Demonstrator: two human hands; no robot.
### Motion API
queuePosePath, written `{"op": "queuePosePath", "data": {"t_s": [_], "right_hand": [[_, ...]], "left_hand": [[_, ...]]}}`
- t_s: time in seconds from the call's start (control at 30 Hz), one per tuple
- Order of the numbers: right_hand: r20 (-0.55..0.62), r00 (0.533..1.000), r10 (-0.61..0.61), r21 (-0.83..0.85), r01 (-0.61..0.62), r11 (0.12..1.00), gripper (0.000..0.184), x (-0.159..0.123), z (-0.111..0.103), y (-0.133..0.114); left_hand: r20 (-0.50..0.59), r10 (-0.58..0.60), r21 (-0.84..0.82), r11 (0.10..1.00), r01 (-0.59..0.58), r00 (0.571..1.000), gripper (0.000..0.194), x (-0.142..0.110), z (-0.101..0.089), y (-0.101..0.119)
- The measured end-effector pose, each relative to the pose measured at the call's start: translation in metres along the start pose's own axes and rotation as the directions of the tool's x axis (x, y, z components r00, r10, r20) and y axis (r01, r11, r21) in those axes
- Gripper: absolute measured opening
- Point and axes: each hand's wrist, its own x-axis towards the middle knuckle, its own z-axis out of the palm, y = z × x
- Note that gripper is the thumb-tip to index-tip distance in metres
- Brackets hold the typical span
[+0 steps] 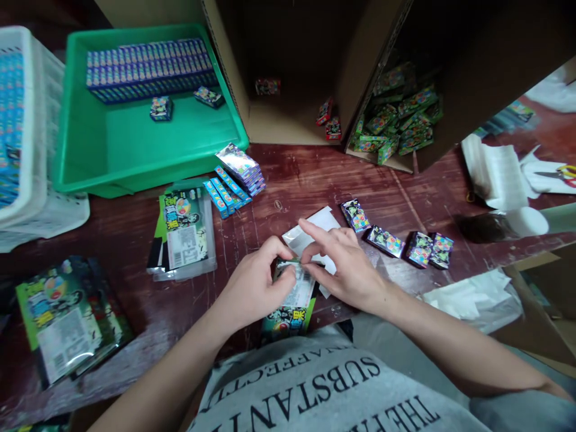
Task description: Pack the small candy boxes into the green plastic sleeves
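My left hand (258, 285) is closed on the edge of a dark green printed packet (299, 297), which has a pale label and lies close to my shirt. At the same edge, the thumb and a finger of my right hand (344, 267) pinch the packet, while its index finger sticks out. Partly under my right hand lies a white sheet (324, 222). Several small dark candy boxes (386, 241) form a loose row to the right. Left of my hands is a pile of similar flat packets (186, 231) in clear film.
A green bin (148, 156) holds stacked small boxes, with a white basket (54, 144) beside it. Open cartons (292, 123) stand at the back, one with green boxes. Purple and blue boxes (240, 171) are near the bin. Scissors (564, 174) and a jar (504, 225) are at right.
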Motion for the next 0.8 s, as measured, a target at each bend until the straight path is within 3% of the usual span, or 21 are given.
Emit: {"op": "queuePosePath", "data": {"t_s": [0.13,0.23,0.33,0.4,0.47,0.5,0.57,0.67,0.73,0.8], "right_hand": [[0.04,0.999,-0.019,-0.021,0.02,1.0,0.085,-0.001,0.007,-0.015],[0.047,0.998,-0.047,0.08,0.043,0.996,0.083,0.003,0.009,-0.021],[-0.112,0.993,0.036,0.323,0.002,0.946,0.073,0.001,0.011,-0.021],[-0.219,0.949,0.227,0.537,-0.077,0.84,0.055,-0.004,0.015,-0.019],[-0.199,0.883,0.426,0.713,-0.168,0.68,0.03,-0.009,0.024,-0.02],[-0.144,0.856,0.497,0.781,-0.21,0.589,0.019,-0.01,0.03,-0.022],[-0.002,0.818,0.576,0.877,-0.275,0.393,0.017,-0.007,0.045,-0.031],[0.167,0.788,0.593,0.941,-0.306,0.141,0.025,0.008,0.068,-0.047],[0.223,0.793,0.568,0.95,-0.307,0.056,0.028,0.019,0.079,-0.055],[0.241,0.805,0.542,0.949,-0.313,0.043,0.03,0.029,0.088,-0.06]], "left_hand": [[0.045,-0.021,0.092,0.996,0.016,0.999,0.033,-0.003,-0.015,0.007],[0.151,-0.002,0.102,0.995,-0.014,0.989,0.034,-0.011,-0.044,0.002],[0.247,-0.014,-0.043,0.999,0.026,0.969,0.052,-0.033,-0.084,-0.022],[0.112,-0.081,-0.141,0.985,0.096,0.99,0.059,-0.057,-0.106,-0.044],[-0.139,-0.175,-0.243,0.96,0.138,0.975,0.061,-0.084,-0.115,-0.064],[-0.254,-0.215,-0.297,0.945,0.136,0.943,0.06,-0.097,-0.114,-0.072],[-0.417,-0.28,-0.402,0.91,0.101,0.865,0.055,-0.12,-0.102,-0.083],[-0.519,-0.378,-0.551,0.834,0.038,0.767,0.049,-0.143,-0.072,-0.092],[-0.54,-0.438,-0.626,0.78,0.005,0.718,0.05,-0.153,-0.054,-0.094],[-0.538,-0.491,-0.682,0.731,-0.012,0.685,0.052,-0.159,-0.043,-0.096]]}}
